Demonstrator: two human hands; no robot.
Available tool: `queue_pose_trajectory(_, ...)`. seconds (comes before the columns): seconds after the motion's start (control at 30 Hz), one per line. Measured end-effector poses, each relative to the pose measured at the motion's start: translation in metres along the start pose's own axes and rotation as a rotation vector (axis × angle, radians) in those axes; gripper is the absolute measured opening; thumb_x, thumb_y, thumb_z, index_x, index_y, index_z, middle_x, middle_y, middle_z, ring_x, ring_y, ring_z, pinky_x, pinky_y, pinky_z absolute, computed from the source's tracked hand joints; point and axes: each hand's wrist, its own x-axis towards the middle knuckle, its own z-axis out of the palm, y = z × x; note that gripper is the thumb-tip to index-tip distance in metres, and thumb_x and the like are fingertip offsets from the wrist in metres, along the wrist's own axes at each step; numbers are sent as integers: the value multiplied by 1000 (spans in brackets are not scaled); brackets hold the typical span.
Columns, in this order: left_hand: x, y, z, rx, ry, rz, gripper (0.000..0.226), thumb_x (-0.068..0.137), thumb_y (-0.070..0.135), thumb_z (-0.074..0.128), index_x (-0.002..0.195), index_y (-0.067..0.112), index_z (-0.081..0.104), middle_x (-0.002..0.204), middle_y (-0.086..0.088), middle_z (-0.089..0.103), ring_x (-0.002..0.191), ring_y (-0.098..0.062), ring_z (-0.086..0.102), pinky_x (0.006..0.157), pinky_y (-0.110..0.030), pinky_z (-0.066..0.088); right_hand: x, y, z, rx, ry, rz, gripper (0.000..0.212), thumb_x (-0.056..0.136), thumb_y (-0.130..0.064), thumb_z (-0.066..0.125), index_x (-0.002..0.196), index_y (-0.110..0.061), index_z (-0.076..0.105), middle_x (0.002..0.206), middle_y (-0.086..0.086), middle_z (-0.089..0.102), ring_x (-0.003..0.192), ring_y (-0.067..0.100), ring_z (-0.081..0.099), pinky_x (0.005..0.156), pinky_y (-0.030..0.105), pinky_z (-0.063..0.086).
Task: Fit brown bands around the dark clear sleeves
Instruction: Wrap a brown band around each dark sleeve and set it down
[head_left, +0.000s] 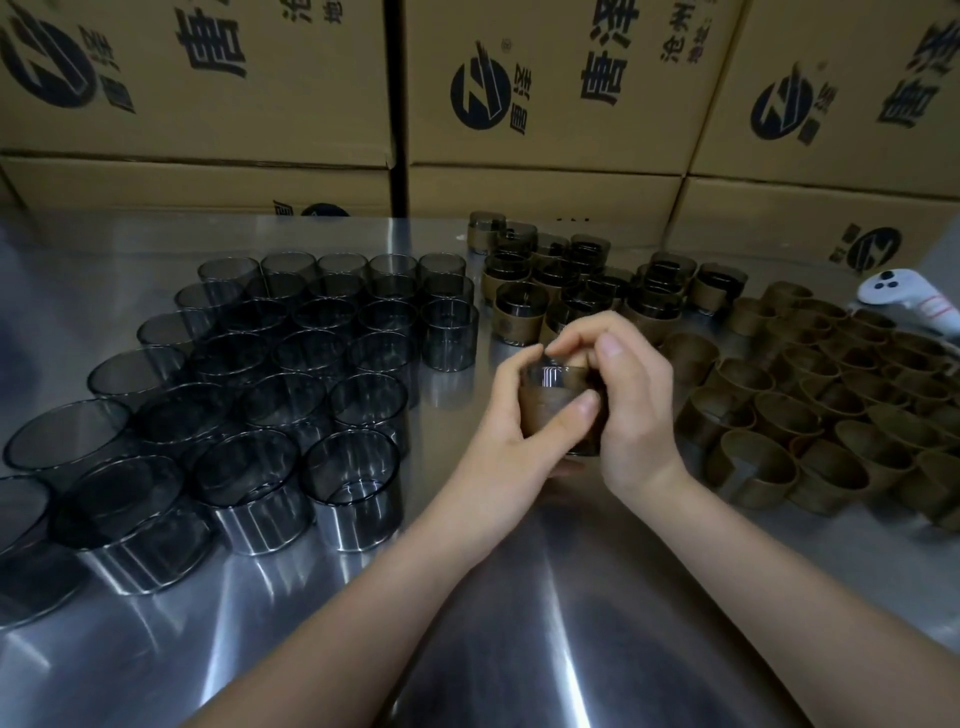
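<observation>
Hands meet at frame centre: left hand (511, 415) and right hand (631, 400) both grip one dark clear sleeve (553, 376) with a brown band (545, 413) around it. Bare sleeves (291, 364) fill the left, loose bands (831, 410) the right, banded sleeves (571, 280) upper centre, all on the steel table (493, 597).

Illum.: dim, cool. The sleeve (550, 376) gripped betw. left hand (498, 421) and right hand (639, 405) shows small white highlights. Glare: the steel table (156, 649) returns bright streaks below and left of both hands, w/ a dark reflection patch under the wrists. Edges: wide-angle bend; cartons (545, 93) beyond the hands soft, corner print smeared.
</observation>
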Motion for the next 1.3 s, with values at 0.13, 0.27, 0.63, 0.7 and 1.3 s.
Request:
queue_pose_trajectory(0.13,1,-5,-1,130,43,86,38,92,36,61,126,24,47,116,-10,63,107,-24,66,90,-52,56,-3,2,4,-38,40,41,34,95,-23,34,78,-9,60,75,-3,58,74,2,55,71,16,43)
queue_pose_trajectory(0.27,1,-7,0,147,35,128,38,88,40,57,121,23,49,110,-12,65,101,-27,67,87,-50,58,-2,0,5,-26,103,80,39,97,-28,36,71,-11,60,66,0,56,67,0,54,66,12,42)
queue_pose_trajectory(0.63,1,-9,0,163,49,189,25,91,38,55,112,25,52,87,16,66,82,4,62,70,-12,48,0,-9,4,-60,91,62,41,97,-28,36,68,-12,59,64,7,57,64,-1,54,65,10,42)
queue_pose_trajectory(0.7,1,-10,0,156,47,188,28,91,37,56,114,23,51,90,12,65,84,3,63,71,-14,49,1,-8,4,-49,86,70,40,97,-31,36,67,-15,58,63,1,56,65,-1,54,66,10,42)
queue_pose_trajectory(1.3,3,-6,-7,141,80,49,95,69,23,85,147,29,30,142,2,49,123,-6,57,105,-29,48,18,-1,-13,-25,-33,352,34,91,-38,35,90,-21,64,88,1,62,75,-2,56,66,10,43)
